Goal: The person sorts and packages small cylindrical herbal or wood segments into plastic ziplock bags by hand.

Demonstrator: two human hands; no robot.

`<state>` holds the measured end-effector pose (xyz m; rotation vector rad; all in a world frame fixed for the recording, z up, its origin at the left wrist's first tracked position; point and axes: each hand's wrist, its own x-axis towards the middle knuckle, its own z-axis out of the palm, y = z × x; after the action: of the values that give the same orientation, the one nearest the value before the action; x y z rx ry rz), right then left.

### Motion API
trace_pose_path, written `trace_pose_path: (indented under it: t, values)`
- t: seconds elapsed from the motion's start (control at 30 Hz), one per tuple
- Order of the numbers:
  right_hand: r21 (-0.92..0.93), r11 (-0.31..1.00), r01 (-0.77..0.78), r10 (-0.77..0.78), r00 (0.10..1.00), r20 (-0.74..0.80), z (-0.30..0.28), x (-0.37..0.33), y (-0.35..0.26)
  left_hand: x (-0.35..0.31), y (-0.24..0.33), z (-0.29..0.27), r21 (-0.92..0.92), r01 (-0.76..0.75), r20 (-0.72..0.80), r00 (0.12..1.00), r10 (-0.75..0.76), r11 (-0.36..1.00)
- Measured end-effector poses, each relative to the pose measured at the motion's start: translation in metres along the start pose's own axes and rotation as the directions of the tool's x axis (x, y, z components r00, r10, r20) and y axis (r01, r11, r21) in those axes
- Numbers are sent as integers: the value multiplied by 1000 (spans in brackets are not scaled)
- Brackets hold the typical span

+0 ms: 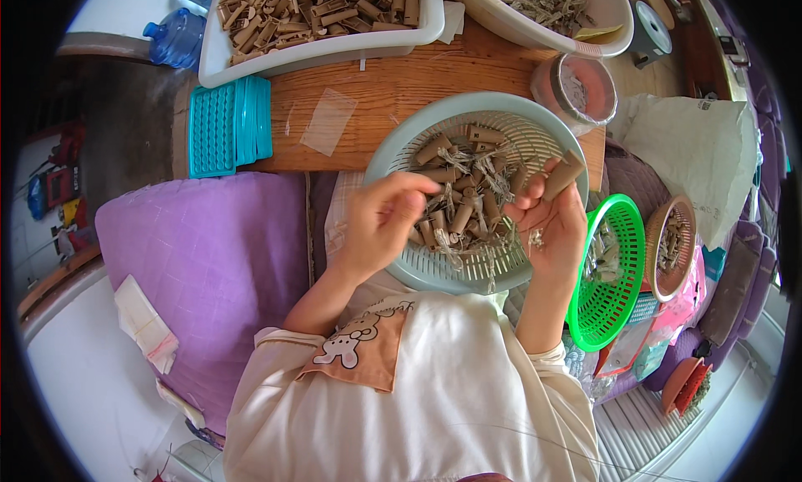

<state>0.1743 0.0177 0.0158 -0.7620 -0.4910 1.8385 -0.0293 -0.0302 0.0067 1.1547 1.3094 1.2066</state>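
Observation:
My right hand [558, 219], palm up, holds a short brown cardboard tube [565, 175] over the right side of a grey-green plastic basket [399, 148]. A second tube [518, 179] shows by its fingertips. My left hand [386, 223] is over the basket's left side, its fingers curled in a pinch. Whatever may be between those fingers is hidden or too small to name. Inside the basket lie several more brown tubes [461, 218] mixed with clear crinkled plastic pieces [499, 184].
On the wooden table [401, 85] stand a white tub of brown pieces [322, 52], a stack of teal trays [213, 131] and a pink bucket [605, 93]. A green basket [595, 327] and a tan basket [656, 286] are at the right. A purple cushion [205, 256] lies left.

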Motion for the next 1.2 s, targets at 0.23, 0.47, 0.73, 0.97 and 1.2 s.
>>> trace_pose_path:
  t: [0.23, 0.47, 0.73, 0.97, 1.2]
  values:
    - [-7, 1000, -28, 28, 1000, -2, 6, -1, 12, -2, 14, 38, 65, -72, 308, 950, 48, 995]
    - [-501, 866, -6, -81, 985, -152, 28, -4, 36, 4, 16, 39, 128, -82, 211, 976, 54, 988]
    - [-464, 873, -150, 111, 988, -111, 24, -17, 39, 7, -1, 27, 75, -82, -119, 989, 90, 994]
    - [-523, 843, -128, 79, 990, -115, 22, -9, 36, 10, -5, 8, 293, -123, -176, 968, 180, 948]
    - [-430, 903, -9, -63, 986, -153, 3, -3, 28, 57, -86, -85, 761, 182, -472, 814, 338, 623]
